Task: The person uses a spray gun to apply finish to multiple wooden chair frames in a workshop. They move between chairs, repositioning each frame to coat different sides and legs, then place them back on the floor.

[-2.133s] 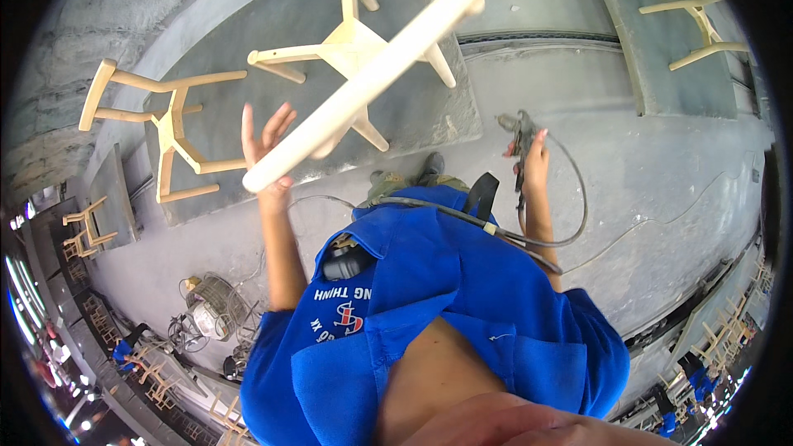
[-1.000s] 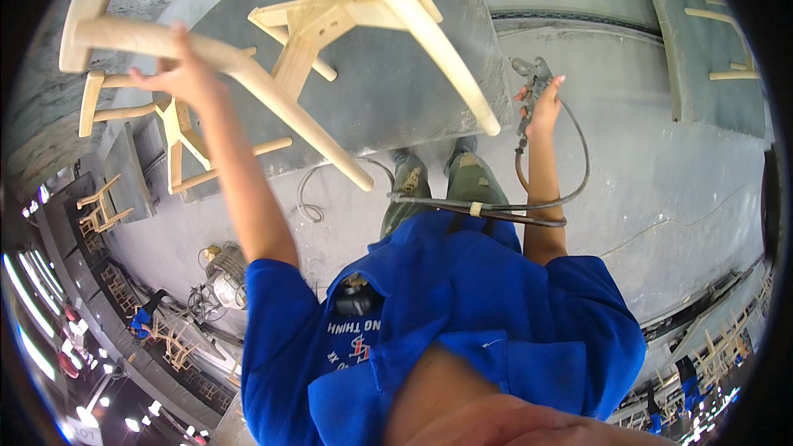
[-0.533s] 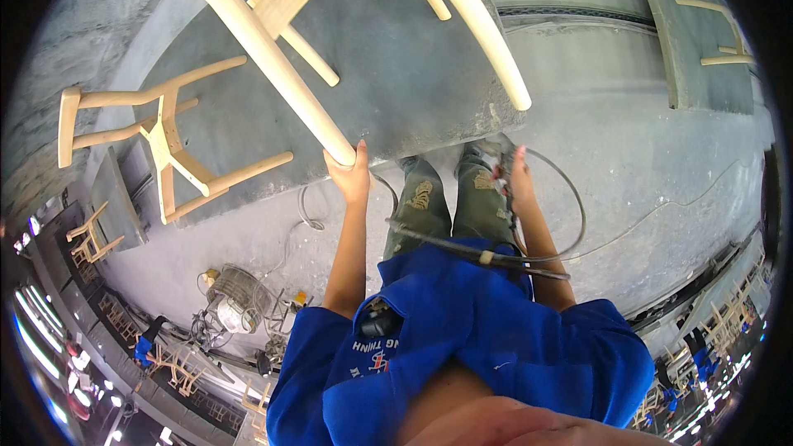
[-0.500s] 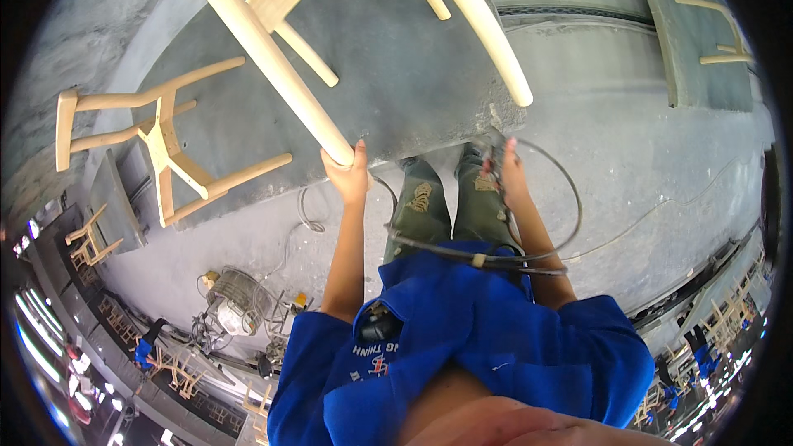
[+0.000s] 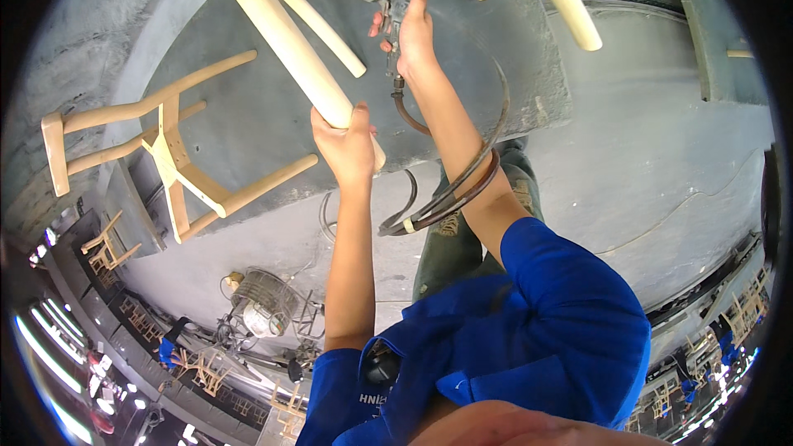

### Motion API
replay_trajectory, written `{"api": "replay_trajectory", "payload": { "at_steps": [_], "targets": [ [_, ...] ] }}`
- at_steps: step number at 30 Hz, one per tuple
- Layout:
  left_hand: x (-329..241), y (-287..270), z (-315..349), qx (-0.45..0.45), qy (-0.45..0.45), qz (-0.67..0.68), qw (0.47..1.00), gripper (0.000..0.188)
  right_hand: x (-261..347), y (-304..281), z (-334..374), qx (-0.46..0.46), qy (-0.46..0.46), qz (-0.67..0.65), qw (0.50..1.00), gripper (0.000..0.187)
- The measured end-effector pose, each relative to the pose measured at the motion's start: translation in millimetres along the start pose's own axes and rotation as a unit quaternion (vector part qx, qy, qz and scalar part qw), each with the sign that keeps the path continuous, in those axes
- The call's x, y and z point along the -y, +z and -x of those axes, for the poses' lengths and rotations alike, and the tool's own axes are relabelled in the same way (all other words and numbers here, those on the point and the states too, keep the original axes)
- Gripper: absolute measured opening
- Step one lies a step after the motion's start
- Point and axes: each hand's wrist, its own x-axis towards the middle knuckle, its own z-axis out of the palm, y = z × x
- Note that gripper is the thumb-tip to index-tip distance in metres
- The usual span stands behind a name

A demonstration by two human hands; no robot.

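My left hand [image 5: 345, 149] is wrapped round the near end of a pale wooden chair leg [image 5: 277, 37], part of a chair frame that runs off the top of the view. In my right hand [image 5: 415, 37] is a metal spray gun [image 5: 390, 12], its nozzle pointing left toward that frame. A faint haze shows in front of the nozzle. Dark hoses [image 5: 462, 190] hang from the gun's handle and loop over my right forearm. Another leg [image 5: 570, 4] of the pale wood stands at the upper right, apart from my hands.
A second bare wooden chair frame [image 5: 178, 157] rests on the left part of the grey slab [image 5: 496, 74]. A round metal pot [image 5: 263, 314] with hoses and fittings stands on the floor at lower left. A thin cord [image 5: 661, 219] crosses the floor at right. Other people and chair frames are far off.
My right hand has moved up and left with the spray gun, from beside my legs to next to the chair frame. The hoses followed. My left hand still grips the leg.
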Motion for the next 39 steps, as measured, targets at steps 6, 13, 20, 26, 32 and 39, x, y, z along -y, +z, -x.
{"api": "replay_trajectory", "payload": {
  "at_steps": [6, 13, 20, 26, 32, 39],
  "targets": [
    [-4, -3, -7, 0.011, -0.025, 0.011, 1.0, 0.032, -71, -70, 19, -0.12, 0.113, -0.016, 0.986, 0.079],
    [-13, -6, -16, 0.016, -0.026, 0.025, 0.999, 0.03, -64, -139, 98, -0.205, 0.14, 0.09, 0.965, 0.079],
    [-17, -5, -19, 0.013, -0.011, 0.017, 1.0, 0.027, -7, -65, 118, 0.094, -0.15, 0.007, 0.984, 0.091],
    [-13, -6, -19, 0.019, -0.001, 0.005, 1.0, 0.026, 41, -43, 66, 0.134, -0.23, -0.003, 0.964, 0.081],
    [-13, -7, -22, 0.012, 0.01, 0.006, 1.0, 0.028, 55, -99, 28, -0.029, -0.316, 0.145, 0.937, 0.079],
    [-14, -8, -24, 0.01, 0.006, -0.001, 1.0, 0.028, 22, -99, 12, -0.045, -0.363, 0.232, 0.902, 0.064]
  ]
}}
